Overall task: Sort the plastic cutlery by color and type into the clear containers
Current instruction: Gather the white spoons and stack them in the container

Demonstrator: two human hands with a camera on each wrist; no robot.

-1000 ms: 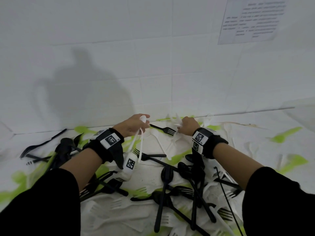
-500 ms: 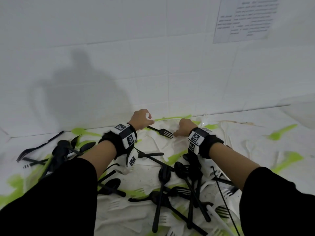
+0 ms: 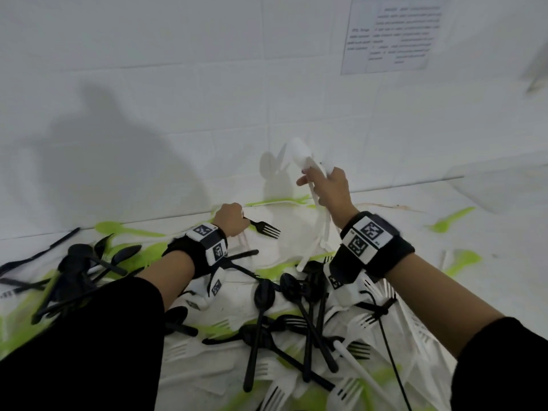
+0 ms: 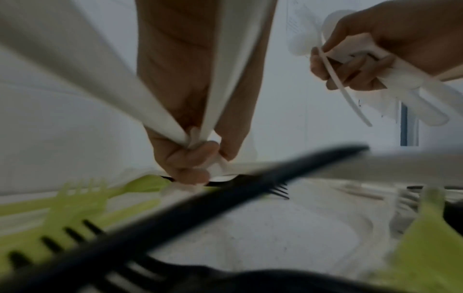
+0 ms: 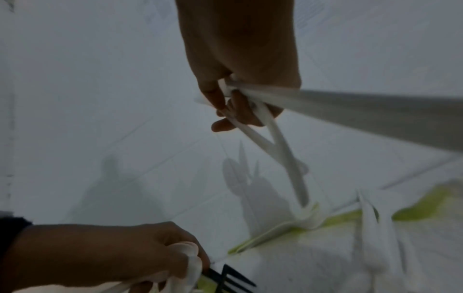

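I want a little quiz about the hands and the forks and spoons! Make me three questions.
1. True or false: the right hand is lifted above the table, holding white cutlery.
2. Which colour is the fork lying next to the left hand? A) green B) black C) white
3. Fill in: the left hand grips ____ cutlery handles.

Key: 1 true; 2 B; 3 white

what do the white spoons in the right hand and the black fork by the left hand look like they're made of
White spoons: seemingly matte, slightly translucent plastic; thin handles, no shine.
Black fork: likely moulded opaque plastic; uniform black, flat thin tines, faint sheen.
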